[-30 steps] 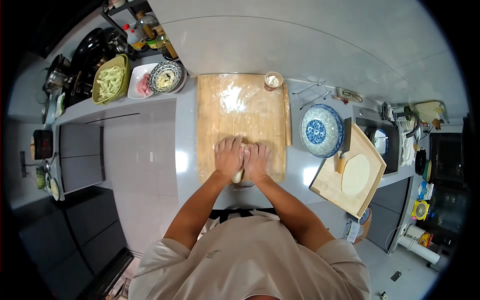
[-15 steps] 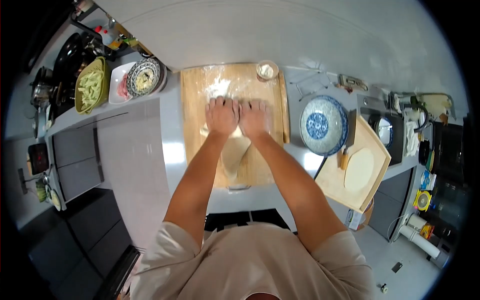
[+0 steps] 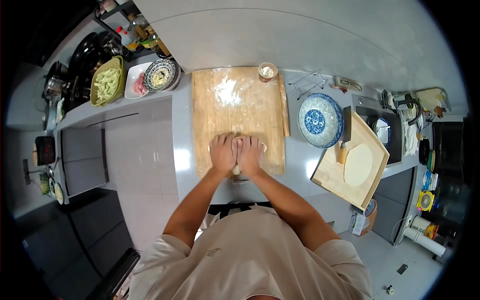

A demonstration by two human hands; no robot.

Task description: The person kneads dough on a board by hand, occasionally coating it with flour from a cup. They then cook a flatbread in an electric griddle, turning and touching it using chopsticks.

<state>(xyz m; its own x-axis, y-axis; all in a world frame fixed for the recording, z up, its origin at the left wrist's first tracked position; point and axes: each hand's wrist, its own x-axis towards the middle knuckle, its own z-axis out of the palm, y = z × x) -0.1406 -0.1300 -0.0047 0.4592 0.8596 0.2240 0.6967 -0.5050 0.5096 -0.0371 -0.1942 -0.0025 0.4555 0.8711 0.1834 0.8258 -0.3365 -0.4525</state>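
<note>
My left hand and my right hand lie side by side on a lump of pale dough, low on a floured wooden board. Both hands have their fingers curled over the dough and pressed round it, and they touch each other at the thumbs. Most of the dough is hidden beneath them; a narrow end shows between the wrists and a bit beside my right fingers. White flour is spread over the upper part of the board.
A paper cup of flour stands at the board's top right, by a rolling pin. Farther right are a blue-patterned bowl, a knife and a tray with flat dough. Bowls and a green basket stand left.
Half a second ago both hands were pushed forward up the board with the dough stretched out behind them. Now they are back near the front edge, the dough gathered beneath them.
</note>
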